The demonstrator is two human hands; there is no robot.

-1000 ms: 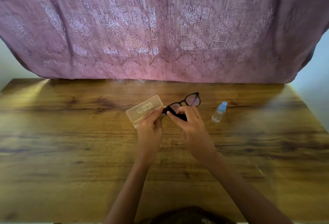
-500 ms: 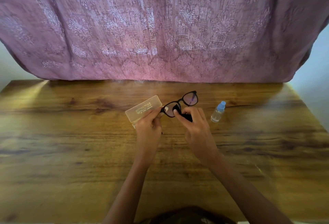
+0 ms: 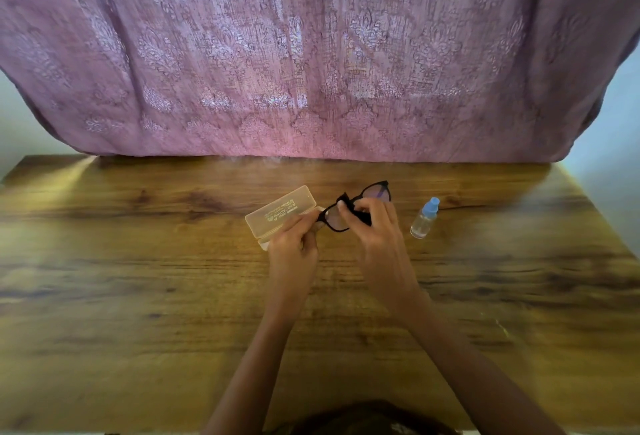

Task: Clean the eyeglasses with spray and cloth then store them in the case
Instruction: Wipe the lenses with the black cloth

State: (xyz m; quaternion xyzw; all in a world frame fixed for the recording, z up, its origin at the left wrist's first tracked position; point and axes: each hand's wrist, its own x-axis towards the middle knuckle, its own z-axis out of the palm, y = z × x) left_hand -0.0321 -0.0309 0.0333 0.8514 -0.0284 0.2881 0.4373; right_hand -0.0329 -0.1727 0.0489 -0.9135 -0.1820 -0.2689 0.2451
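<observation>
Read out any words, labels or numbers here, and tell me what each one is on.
Case lid: lines of dark print, upside down to the camera, too small and blurred to read.
Spray bottle: no label or text visible.
Eyeglasses: no readable marking.

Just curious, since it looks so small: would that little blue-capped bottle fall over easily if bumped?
Probably yes: the spray bottle stands upright and narrow, so a nudge could tip it. Looking round, it might then roll on the table. Small and clear, it is likely light.
</observation>
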